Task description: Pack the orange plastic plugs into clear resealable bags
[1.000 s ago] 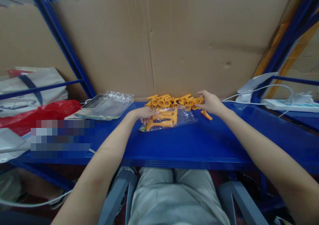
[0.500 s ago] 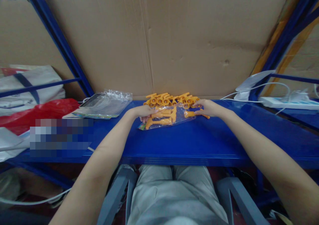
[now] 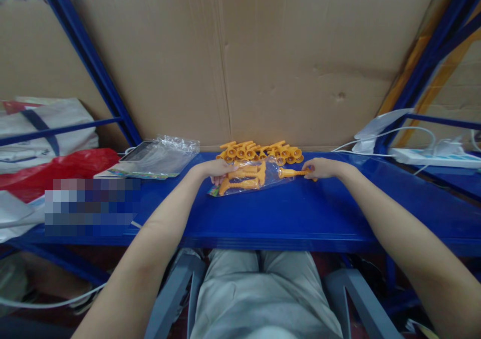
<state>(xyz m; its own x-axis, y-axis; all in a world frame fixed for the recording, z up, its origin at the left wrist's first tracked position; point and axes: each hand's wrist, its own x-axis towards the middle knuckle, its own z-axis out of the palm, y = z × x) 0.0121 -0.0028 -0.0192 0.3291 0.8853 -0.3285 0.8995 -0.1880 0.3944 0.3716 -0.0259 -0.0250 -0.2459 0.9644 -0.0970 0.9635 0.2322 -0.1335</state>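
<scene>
A clear plastic bag (image 3: 273,178) lies flat on the blue table, holding several orange plastic pieces (image 3: 244,184) with ribbed shafts and bent ends. Fingers of my left hand (image 3: 218,170) are closed on the bag's left end. My right hand (image 3: 318,168) grips the far end of another orange plastic piece (image 3: 293,173), level with the table. Its wider end points left, at the bag's right side; whether it is inside the opening is hard to tell. Just behind the bag sits a pile of orange pieces (image 3: 251,152) with round cup-shaped ends facing me.
Left of my hands lies a stack of clear plastic bags (image 3: 161,158). Beyond it are a red plastic bag (image 3: 75,168) and a white cloth bag (image 3: 45,128). A cardboard sheet (image 3: 278,68) stands behind the table (image 3: 285,214). At right is a white power strip (image 3: 432,156) with cables.
My right hand has shifted slightly right and toward me, and its fingers now sit farther along the orange piece, whose shaft shows more. My left hand and the bag have hardly moved.
</scene>
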